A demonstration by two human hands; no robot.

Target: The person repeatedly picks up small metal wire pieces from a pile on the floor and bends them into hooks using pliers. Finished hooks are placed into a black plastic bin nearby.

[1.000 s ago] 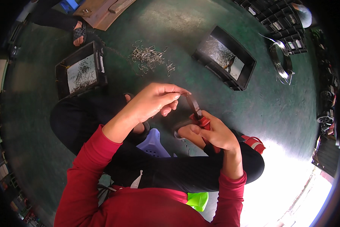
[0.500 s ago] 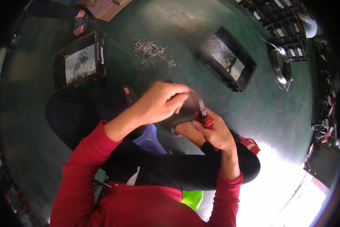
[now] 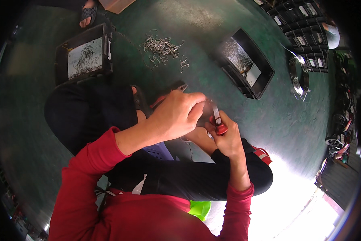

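Observation:
My right hand (image 3: 229, 138) is wrapped round the red grips of a pair of pliers (image 3: 217, 117), whose metal jaws point up and to the left. The fingertips of my left hand (image 3: 174, 114) are pinched together close to the tip of those jaws. What they hold is too small and blurred to name. Just beyond my left hand, partly covered by it, lies a second red-handled tool (image 3: 182, 87) with metal jaws. Further off on the floor is a loose pile of bent wire hooks (image 3: 161, 49), with a few lying apart at its right.
Black crates with thin wire pieces stand at left (image 3: 107, 60) and right (image 3: 265, 76). A wire coil (image 3: 297, 78) lies near stacked black bins (image 3: 305, 38). A cardboard box (image 3: 117, 5) and another person's sandalled foot (image 3: 87, 14) are at the far edge. My crossed legs surround a purple plastic seat (image 3: 158, 150).
The view has shifted slightly. My left hand has shifted slightly and more of the second tool behind it shows. The pliers stay in my right hand, tilted a little differently.

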